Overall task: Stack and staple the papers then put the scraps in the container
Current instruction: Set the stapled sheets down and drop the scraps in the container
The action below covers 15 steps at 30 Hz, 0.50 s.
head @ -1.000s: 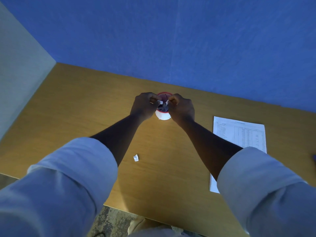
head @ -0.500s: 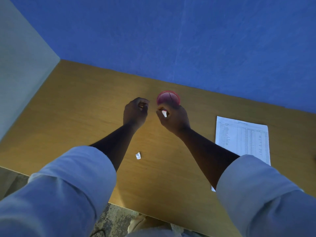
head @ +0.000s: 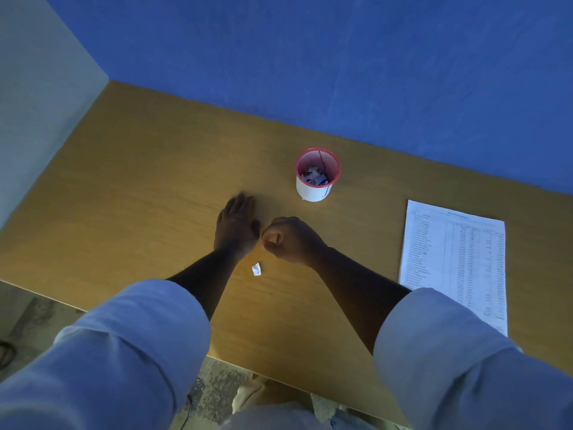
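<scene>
A small red-rimmed mesh container (head: 317,175) with a white lower wall stands on the wooden table (head: 139,197), with several white paper scraps inside it. One small white paper scrap (head: 256,269) lies on the table just below my two hands. My left hand (head: 237,226) rests flat with fingers stretched out, holding nothing. My right hand (head: 290,240) is curled, fingertips pinched together, with nothing visible in it. Both hands are nearer to me than the container. A printed stack of papers (head: 455,262) lies at the right, its near corner hidden by my sleeve.
A blue wall runs along the table's far edge and a pale grey wall stands at the left. The table's near edge crosses below my forearms, with rough floor and a dark cable beneath. My light blue sleeves fill the bottom of the view.
Both hands have drawn back from over the container toward me, leaving its opening and scraps exposed. The left hand has flattened out. The scrap on the table has not moved.
</scene>
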Each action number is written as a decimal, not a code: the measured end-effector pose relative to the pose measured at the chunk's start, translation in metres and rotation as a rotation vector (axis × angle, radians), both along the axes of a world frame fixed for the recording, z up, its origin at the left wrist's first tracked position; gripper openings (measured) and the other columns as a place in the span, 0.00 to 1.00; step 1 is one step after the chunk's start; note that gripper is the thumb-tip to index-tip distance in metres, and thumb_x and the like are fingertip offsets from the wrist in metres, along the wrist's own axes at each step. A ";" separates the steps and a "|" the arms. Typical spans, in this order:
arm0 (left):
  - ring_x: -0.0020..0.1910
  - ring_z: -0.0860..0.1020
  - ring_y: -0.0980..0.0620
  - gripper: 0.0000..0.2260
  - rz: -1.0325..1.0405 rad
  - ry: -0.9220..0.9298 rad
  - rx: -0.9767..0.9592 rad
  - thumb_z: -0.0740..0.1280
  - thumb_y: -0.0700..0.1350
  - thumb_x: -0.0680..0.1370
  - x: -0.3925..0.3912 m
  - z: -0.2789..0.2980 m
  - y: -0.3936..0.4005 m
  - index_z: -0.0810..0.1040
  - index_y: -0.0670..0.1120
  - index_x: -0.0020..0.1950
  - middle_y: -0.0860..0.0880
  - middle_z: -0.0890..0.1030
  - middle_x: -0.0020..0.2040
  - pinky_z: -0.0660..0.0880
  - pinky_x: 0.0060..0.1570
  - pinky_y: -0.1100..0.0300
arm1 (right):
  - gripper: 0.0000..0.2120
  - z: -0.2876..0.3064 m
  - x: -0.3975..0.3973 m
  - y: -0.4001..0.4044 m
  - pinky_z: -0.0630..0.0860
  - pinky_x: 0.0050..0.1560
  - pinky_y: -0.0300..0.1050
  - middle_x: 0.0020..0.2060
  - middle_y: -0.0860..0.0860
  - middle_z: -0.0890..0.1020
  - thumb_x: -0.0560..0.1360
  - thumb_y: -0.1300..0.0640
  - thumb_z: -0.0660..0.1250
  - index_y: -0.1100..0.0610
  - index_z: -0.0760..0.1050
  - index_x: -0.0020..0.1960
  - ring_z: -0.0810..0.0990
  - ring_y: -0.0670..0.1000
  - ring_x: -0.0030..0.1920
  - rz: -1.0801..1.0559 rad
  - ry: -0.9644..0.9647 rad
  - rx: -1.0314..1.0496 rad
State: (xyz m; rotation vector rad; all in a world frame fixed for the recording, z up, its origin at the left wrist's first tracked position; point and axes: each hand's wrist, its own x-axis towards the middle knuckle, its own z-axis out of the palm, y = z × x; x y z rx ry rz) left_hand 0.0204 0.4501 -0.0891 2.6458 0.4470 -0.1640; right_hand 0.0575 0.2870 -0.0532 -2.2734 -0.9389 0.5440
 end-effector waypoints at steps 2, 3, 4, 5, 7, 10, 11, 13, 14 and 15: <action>0.80 0.56 0.44 0.26 -0.021 -0.015 0.022 0.60 0.50 0.82 -0.004 -0.003 0.001 0.61 0.43 0.79 0.43 0.59 0.80 0.57 0.77 0.47 | 0.12 -0.001 -0.005 0.005 0.79 0.45 0.44 0.48 0.53 0.85 0.74 0.53 0.72 0.57 0.83 0.55 0.80 0.48 0.43 0.046 0.036 -0.052; 0.80 0.56 0.44 0.26 -0.028 -0.026 0.031 0.60 0.50 0.83 -0.005 -0.004 0.002 0.60 0.44 0.79 0.43 0.59 0.80 0.56 0.77 0.47 | 0.13 -0.002 -0.007 0.007 0.80 0.46 0.45 0.50 0.53 0.84 0.73 0.53 0.72 0.57 0.83 0.56 0.81 0.49 0.45 0.064 0.058 -0.083; 0.80 0.56 0.44 0.26 -0.032 -0.035 0.038 0.59 0.50 0.83 -0.007 -0.006 0.003 0.60 0.44 0.79 0.44 0.59 0.80 0.56 0.77 0.48 | 0.14 -0.003 -0.009 0.009 0.80 0.47 0.46 0.51 0.52 0.84 0.73 0.52 0.73 0.57 0.83 0.57 0.82 0.50 0.47 0.078 0.079 -0.110; 0.80 0.55 0.45 0.26 -0.035 -0.042 0.044 0.59 0.51 0.83 -0.008 -0.007 0.004 0.60 0.44 0.79 0.44 0.59 0.81 0.56 0.77 0.48 | 0.15 -0.005 -0.012 0.011 0.79 0.47 0.45 0.52 0.52 0.83 0.73 0.52 0.73 0.56 0.82 0.57 0.82 0.50 0.47 0.091 0.095 -0.131; 0.80 0.55 0.45 0.25 -0.038 -0.055 0.048 0.58 0.51 0.84 -0.009 -0.009 0.005 0.60 0.45 0.79 0.45 0.58 0.81 0.55 0.77 0.49 | 0.17 -0.006 -0.015 0.014 0.77 0.46 0.43 0.53 0.52 0.83 0.72 0.50 0.74 0.56 0.82 0.58 0.82 0.49 0.48 0.108 0.106 -0.158; 0.80 0.55 0.45 0.25 -0.039 -0.076 0.045 0.58 0.51 0.84 -0.011 -0.013 0.005 0.61 0.45 0.79 0.45 0.59 0.80 0.56 0.77 0.48 | 0.18 -0.006 -0.018 0.018 0.75 0.47 0.42 0.54 0.49 0.82 0.70 0.48 0.75 0.54 0.82 0.57 0.81 0.49 0.51 0.127 0.092 -0.194; 0.80 0.55 0.45 0.25 -0.040 -0.082 0.045 0.58 0.51 0.84 -0.011 -0.014 0.005 0.61 0.45 0.79 0.45 0.59 0.80 0.56 0.77 0.47 | 0.17 -0.006 -0.018 0.018 0.75 0.48 0.42 0.55 0.48 0.82 0.70 0.48 0.75 0.54 0.82 0.57 0.81 0.49 0.51 0.133 0.087 -0.202; 0.80 0.55 0.45 0.25 -0.042 -0.085 0.052 0.57 0.51 0.84 -0.013 -0.017 0.004 0.61 0.45 0.79 0.44 0.58 0.81 0.55 0.77 0.46 | 0.16 -0.006 -0.019 0.018 0.74 0.48 0.41 0.56 0.47 0.82 0.71 0.48 0.74 0.52 0.82 0.57 0.81 0.49 0.52 0.141 0.082 -0.208; 0.80 0.54 0.44 0.25 -0.042 -0.085 0.054 0.57 0.51 0.84 -0.013 -0.018 0.004 0.60 0.45 0.80 0.44 0.58 0.81 0.56 0.77 0.45 | 0.15 -0.006 -0.019 0.018 0.73 0.48 0.41 0.56 0.47 0.82 0.71 0.48 0.74 0.52 0.82 0.57 0.81 0.48 0.52 0.145 0.079 -0.209; 0.80 0.54 0.44 0.25 -0.042 -0.085 0.055 0.57 0.51 0.84 -0.013 -0.018 0.004 0.60 0.45 0.80 0.44 0.58 0.81 0.56 0.77 0.45 | 0.15 -0.005 -0.019 0.018 0.74 0.48 0.41 0.57 0.47 0.81 0.72 0.49 0.73 0.52 0.83 0.56 0.81 0.48 0.52 0.151 0.078 -0.212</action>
